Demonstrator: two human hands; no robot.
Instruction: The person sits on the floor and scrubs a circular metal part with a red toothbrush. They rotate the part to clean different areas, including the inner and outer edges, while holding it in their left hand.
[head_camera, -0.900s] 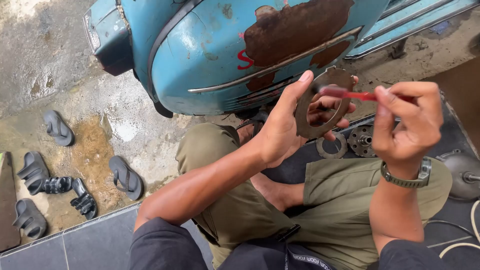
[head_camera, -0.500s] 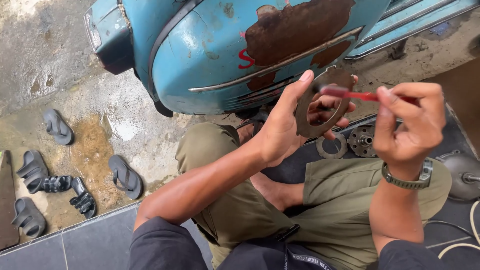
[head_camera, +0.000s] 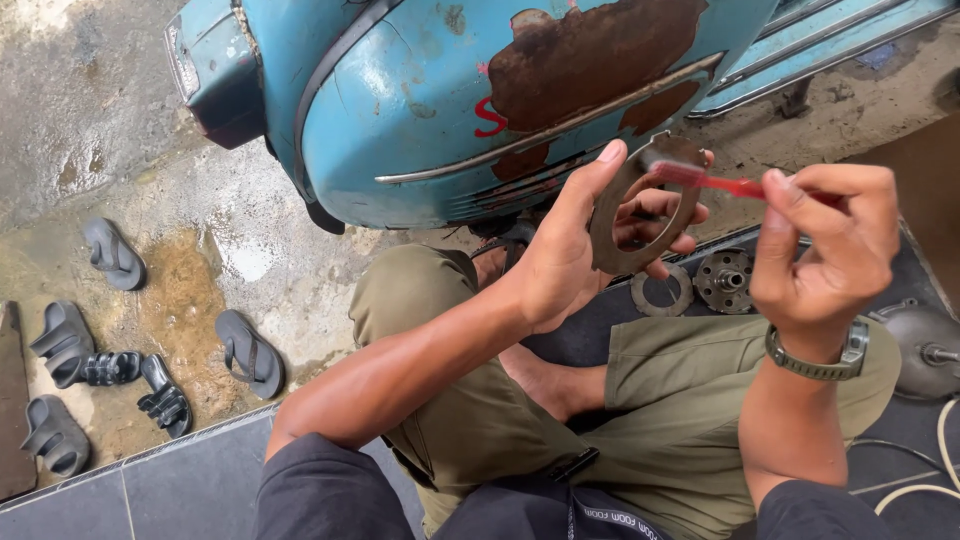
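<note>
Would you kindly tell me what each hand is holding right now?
Left hand: closed on flat rusty metal ring.
Right hand: closed on red plastic-handled brush.

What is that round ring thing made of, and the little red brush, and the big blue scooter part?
The ring in the left hand looks like metal: flat, dull grey-brown, maybe rusty or greasy. The red brush in the right hand looks like plastic: bright, smooth, thin handle; its bristles are too blurred to tell. The scooter panel looks like painted steel: glossy blue paint flaking off to brown rust patches.
</note>
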